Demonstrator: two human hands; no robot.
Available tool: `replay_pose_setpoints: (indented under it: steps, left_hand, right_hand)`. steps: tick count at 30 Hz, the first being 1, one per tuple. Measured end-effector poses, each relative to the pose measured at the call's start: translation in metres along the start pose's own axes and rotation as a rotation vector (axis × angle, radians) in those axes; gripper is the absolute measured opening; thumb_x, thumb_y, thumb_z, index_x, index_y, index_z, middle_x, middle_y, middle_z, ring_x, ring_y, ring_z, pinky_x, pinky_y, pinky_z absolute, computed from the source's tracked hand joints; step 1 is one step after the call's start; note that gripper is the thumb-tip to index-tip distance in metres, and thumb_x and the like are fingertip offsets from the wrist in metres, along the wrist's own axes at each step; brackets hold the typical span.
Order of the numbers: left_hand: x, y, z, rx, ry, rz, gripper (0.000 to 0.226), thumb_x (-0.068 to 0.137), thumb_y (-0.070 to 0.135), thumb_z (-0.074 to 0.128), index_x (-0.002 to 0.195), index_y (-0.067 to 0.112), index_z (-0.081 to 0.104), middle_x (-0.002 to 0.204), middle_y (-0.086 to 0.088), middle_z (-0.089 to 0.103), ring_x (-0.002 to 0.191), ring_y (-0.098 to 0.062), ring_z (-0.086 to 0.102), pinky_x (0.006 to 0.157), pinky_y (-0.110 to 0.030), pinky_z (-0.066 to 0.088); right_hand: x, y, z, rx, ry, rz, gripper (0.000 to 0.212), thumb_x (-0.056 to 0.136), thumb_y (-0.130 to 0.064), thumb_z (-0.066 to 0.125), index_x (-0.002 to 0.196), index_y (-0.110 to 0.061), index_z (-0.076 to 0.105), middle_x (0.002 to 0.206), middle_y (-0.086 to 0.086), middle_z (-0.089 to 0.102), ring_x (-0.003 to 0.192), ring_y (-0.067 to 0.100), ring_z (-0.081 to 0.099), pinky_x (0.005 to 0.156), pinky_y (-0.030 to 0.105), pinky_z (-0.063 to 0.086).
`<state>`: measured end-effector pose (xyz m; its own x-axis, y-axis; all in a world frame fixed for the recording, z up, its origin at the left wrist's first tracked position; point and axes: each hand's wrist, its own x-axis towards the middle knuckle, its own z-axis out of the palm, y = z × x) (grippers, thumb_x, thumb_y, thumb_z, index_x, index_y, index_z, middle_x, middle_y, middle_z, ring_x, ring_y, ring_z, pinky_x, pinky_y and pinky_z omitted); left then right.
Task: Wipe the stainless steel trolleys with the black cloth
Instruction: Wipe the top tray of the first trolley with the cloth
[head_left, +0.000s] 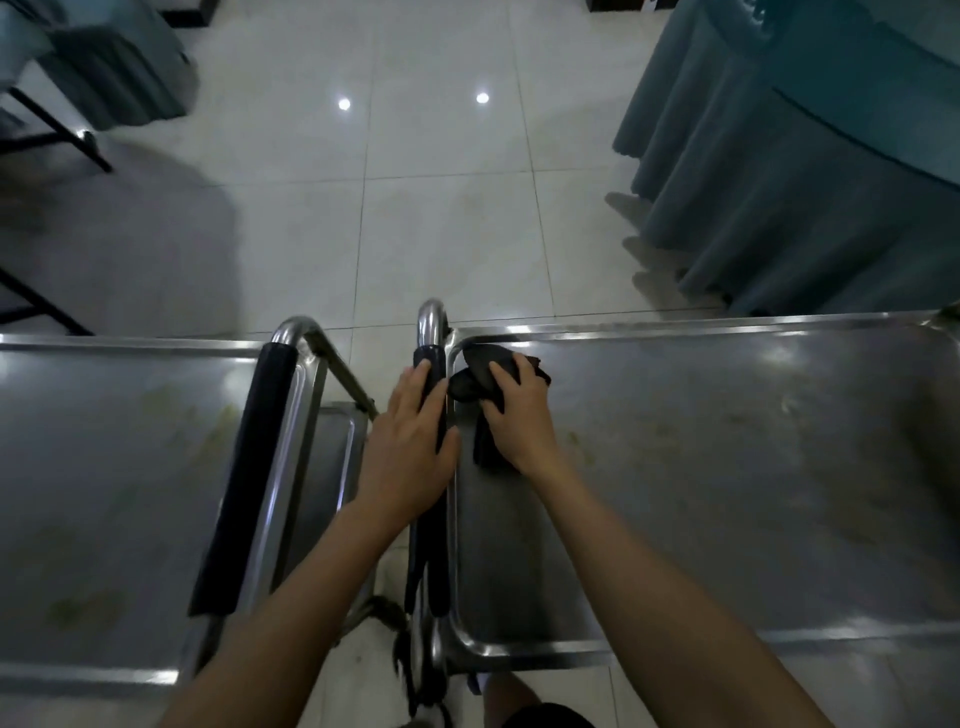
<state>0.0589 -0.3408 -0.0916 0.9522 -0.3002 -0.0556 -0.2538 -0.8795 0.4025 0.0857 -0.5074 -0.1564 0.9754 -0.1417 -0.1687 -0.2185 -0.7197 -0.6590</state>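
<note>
Two stainless steel trolleys stand side by side below me, the left trolley (104, 467) and the right trolley (727, 467), each with a smeared top tray. My right hand (517, 415) grips a crumpled black cloth (480, 384) and presses it onto the far left corner of the right trolley's tray. My left hand (410, 447) rests on the black padded handle (434, 374) of the right trolley, fingers wrapped loosely over it.
The left trolley's black padded handle (249, 467) runs close beside my left arm. A table with a teal skirted cloth (805, 182) stands at the far right. Dark-framed furniture (78, 78) is at the far left. Pale tiled floor (441, 208) lies beyond the trolleys.
</note>
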Motion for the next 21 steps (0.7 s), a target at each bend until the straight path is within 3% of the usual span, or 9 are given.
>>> replay_pose_setpoints:
  steps: [3,7,13,17,21]
  left_hand:
    - [0.006,0.000,0.004,0.022,0.009,-0.005,0.059,0.097,0.033,0.048,0.151,0.014,0.032,0.164,-0.007,0.012,0.151,-0.022,0.008,0.116,-0.042,0.024]
    - [0.006,-0.003,0.007,0.019,0.029,0.009,0.057,0.096,0.027,0.049,0.149,0.011,0.035,0.163,-0.008,0.015,0.151,-0.023,0.010,0.114,-0.043,0.026]
    - [0.010,0.001,0.006,-0.030,0.033,0.023,0.060,0.094,0.021,0.047,0.150,0.009,0.031,0.162,-0.010,0.014,0.151,-0.025,0.008,0.114,-0.047,0.029]
    - [0.018,0.002,0.004,-0.023,0.025,0.008,0.064,0.090,0.025,0.037,0.151,0.008,0.028,0.163,-0.010,0.012,0.151,-0.023,0.005,0.114,-0.049,0.031]
    - [0.021,0.003,0.008,-0.023,0.063,0.000,0.067,0.087,0.031,0.025,0.150,0.008,0.031,0.162,-0.010,0.016,0.151,-0.023,0.007,0.115,-0.049,0.029]
  right_hand:
    - [0.003,-0.002,0.015,-0.037,-0.064,0.010,0.057,0.099,-0.028,0.057,0.152,-0.019,0.038,0.166,0.008,0.010,0.149,0.031,0.013,0.121,0.045,0.025]
    - [-0.007,0.005,0.025,-0.266,-0.095,0.029,0.056,0.104,-0.037,0.044,0.156,-0.022,0.028,0.167,0.009,0.005,0.152,0.034,0.007,0.121,0.050,0.023]
    - [-0.023,0.009,0.029,-0.399,-0.063,-0.066,0.061,0.103,-0.030,0.046,0.157,-0.013,0.025,0.167,0.014,0.009,0.154,0.031,0.003,0.123,0.046,0.018]
    - [-0.015,0.007,0.032,-0.416,-0.112,-0.103,0.063,0.106,-0.029,0.039,0.159,-0.011,0.011,0.167,0.013,-0.002,0.154,0.028,-0.006,0.125,0.041,0.006]
    - [0.008,0.011,0.038,-0.487,-0.178,-0.134,0.062,0.108,-0.034,0.028,0.159,-0.011,0.000,0.167,0.011,-0.009,0.153,0.026,-0.015,0.125,0.045,-0.004]
